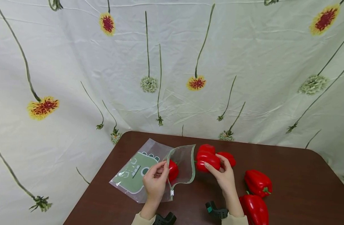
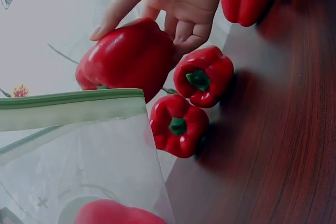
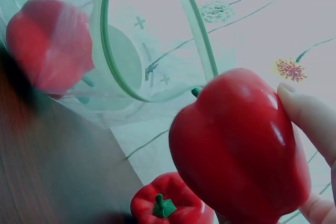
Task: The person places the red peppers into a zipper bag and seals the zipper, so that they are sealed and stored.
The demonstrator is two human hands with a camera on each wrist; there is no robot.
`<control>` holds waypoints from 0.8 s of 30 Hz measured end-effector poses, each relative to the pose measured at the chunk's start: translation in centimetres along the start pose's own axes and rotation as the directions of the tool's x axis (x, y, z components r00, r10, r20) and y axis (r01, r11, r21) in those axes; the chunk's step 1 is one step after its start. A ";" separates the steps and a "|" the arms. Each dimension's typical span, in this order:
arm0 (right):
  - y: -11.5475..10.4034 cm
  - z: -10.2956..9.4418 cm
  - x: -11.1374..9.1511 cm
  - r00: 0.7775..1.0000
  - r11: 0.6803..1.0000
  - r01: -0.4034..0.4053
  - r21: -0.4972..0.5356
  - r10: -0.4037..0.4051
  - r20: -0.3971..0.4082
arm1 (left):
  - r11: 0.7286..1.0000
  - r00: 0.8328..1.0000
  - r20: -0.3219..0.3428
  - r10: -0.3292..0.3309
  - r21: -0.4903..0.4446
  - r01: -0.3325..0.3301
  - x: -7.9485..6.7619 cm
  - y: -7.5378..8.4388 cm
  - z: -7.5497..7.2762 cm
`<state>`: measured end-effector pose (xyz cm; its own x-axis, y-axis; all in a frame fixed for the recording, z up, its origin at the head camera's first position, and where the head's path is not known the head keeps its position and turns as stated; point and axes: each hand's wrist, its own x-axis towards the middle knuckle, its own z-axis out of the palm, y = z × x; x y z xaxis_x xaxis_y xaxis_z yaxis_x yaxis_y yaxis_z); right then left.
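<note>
A clear zip bag with a green cartoon face lies on the table, its green-edged mouth spread toward the right. My left hand pinches the near rim of that mouth. Inside the bag is one red bell pepper, partly hidden by the left hand in the head view. Just right of the opening, my right hand grips another red bell pepper between thumb and fingers. In the right wrist view its green stem points at the bag's mouth.
Behind the held pepper stand two more red peppers. Nearer on the right lie a red pepper and another pepper, close to the right forearm. The brown table ends at a flower-printed cloth.
</note>
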<state>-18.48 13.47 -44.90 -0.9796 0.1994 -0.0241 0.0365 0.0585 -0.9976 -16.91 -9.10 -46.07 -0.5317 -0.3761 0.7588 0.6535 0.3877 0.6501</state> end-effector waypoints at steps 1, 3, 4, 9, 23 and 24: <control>-0.1 0.0 0.0 1.000 1.000 -0.001 0.007 0.001 -0.010 | 1.000 1.000 0.000 0.002 0.000 -0.002 0.0 0.0 0.0; -0.3 0.0 -0.1 0.999 1.000 -0.002 0.023 0.002 -0.032 | 1.000 1.000 -0.002 -0.001 -0.002 0.001 0.0 0.0 0.0; -0.4 0.0 -0.1 0.999 1.000 -0.003 0.029 0.004 -0.045 | 1.000 1.000 -0.002 0.001 0.000 -0.001 0.0 -0.1 0.0; -0.8 0.0 -0.3 0.998 0.998 0.010 0.060 -0.006 -0.058 | 1.000 1.000 -0.004 -0.008 0.001 0.008 0.0 -0.1 0.0; -1.7 1.0 -1.1 0.998 0.991 0.054 0.124 -0.057 0.020 | 1.000 1.000 -0.002 0.000 -0.002 0.000 0.0 -0.2 0.0; -1.7 1.1 -1.1 0.998 0.991 0.056 0.124 -0.059 0.023 | 1.000 1.000 -0.005 0.005 -0.002 -0.005 0.0 -0.2 0.1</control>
<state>-17.67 12.12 -43.24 -0.9843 0.1734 0.0336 -0.0434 -0.0525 -0.9977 -17.06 -9.11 -46.22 -0.5259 -0.3785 0.7617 0.6573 0.3874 0.6464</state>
